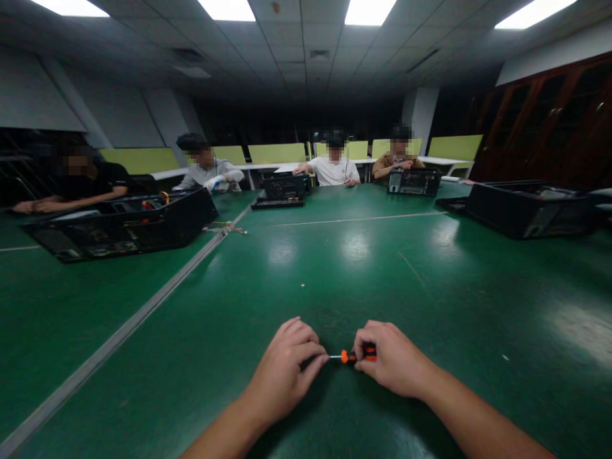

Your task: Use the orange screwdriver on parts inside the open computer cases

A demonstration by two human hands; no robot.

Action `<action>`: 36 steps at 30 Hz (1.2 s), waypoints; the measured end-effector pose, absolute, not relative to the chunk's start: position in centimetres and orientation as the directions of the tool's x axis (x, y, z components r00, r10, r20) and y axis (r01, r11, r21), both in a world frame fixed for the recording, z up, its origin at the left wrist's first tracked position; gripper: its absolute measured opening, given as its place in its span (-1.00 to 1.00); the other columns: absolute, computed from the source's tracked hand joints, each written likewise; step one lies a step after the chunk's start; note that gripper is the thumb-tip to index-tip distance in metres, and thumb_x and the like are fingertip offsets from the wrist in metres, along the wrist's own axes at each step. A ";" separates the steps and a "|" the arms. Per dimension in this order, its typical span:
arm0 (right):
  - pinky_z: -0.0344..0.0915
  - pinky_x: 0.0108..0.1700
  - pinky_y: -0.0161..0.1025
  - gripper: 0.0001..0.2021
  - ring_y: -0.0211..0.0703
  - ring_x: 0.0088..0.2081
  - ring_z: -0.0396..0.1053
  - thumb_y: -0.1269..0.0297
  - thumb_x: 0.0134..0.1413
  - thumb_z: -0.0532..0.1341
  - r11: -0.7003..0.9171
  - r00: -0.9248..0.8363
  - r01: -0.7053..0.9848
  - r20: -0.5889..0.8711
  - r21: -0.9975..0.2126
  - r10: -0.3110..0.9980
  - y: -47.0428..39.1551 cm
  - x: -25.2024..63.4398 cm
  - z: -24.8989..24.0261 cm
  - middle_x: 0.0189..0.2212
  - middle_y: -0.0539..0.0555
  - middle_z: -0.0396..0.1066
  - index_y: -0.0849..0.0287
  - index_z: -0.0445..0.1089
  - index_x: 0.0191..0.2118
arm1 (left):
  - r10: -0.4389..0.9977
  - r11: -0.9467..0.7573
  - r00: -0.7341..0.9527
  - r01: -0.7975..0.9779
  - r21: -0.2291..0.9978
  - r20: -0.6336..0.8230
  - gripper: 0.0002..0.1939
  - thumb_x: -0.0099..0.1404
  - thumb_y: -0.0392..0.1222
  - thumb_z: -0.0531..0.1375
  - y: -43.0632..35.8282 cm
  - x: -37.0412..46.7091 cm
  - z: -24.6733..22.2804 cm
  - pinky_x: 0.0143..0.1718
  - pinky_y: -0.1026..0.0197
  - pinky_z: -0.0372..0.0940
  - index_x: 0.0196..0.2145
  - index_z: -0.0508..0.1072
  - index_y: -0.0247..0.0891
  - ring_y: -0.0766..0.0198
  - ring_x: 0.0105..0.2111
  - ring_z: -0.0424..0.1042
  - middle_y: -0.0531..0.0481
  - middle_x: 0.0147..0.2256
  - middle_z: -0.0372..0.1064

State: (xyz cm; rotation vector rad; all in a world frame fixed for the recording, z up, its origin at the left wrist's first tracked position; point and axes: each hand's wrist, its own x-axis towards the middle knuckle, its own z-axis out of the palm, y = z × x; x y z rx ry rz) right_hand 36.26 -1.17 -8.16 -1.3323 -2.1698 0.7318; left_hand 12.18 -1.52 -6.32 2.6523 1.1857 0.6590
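Note:
Low over the green tabletop, both hands meet on a small screwdriver with an orange and black handle and a thin metal shaft. My right hand is closed round the handle. My left hand pinches the far end of the shaft between thumb and forefinger, so the tip is hidden. The screwdriver lies roughly level, its shaft pointing left.
Open black computer cases stand on the table: one at left, one at far right, others by the people opposite. Several people sit around the far side. A grey seam strip runs along the left. Loose cables lie near it.

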 end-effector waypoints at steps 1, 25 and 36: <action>0.17 -0.26 -0.27 -0.85 -0.18 -0.32 0.38 0.48 -0.13 0.40 0.380 -0.404 0.646 0.126 -0.662 0.906 -1.2 36.3 -8.2 -0.41 -0.03 0.42 0.10 0.47 -0.44 | 0.739 -0.674 0.589 0.667 0.319 0.327 -0.82 0.37 -0.25 0.16 -1.5 12.2 -6.4 0.15 -0.06 0.11 -0.32 0.56 -0.15 0.22 -0.23 0.38 0.02 -0.35 0.43; 0.21 -0.21 -0.25 -0.87 -0.15 -0.28 0.39 0.46 -0.09 0.38 0.356 -0.387 0.674 0.101 -0.648 0.917 -1.1 36.3 -7.9 -0.38 -0.01 0.45 0.08 0.51 -0.40 | 0.804 -0.594 0.540 0.706 0.385 0.250 -0.89 0.31 -0.27 0.23 -1.2 12.7 -7.0 0.11 -0.05 0.14 -0.33 0.58 -0.15 0.20 -0.24 0.40 0.03 -0.35 0.46; 0.20 -0.19 -0.23 -0.86 -0.14 -0.27 0.38 0.48 -0.10 0.37 0.380 -0.391 0.676 0.130 -0.632 0.911 -1.3 36.2 -7.6 -0.39 -0.01 0.43 0.08 0.50 -0.41 | 0.766 -0.642 0.568 0.696 0.321 0.302 -0.85 0.34 -0.25 0.20 -1.6 12.7 -6.6 0.22 -0.14 0.07 -0.32 0.58 -0.12 0.23 -0.26 0.40 0.05 -0.36 0.44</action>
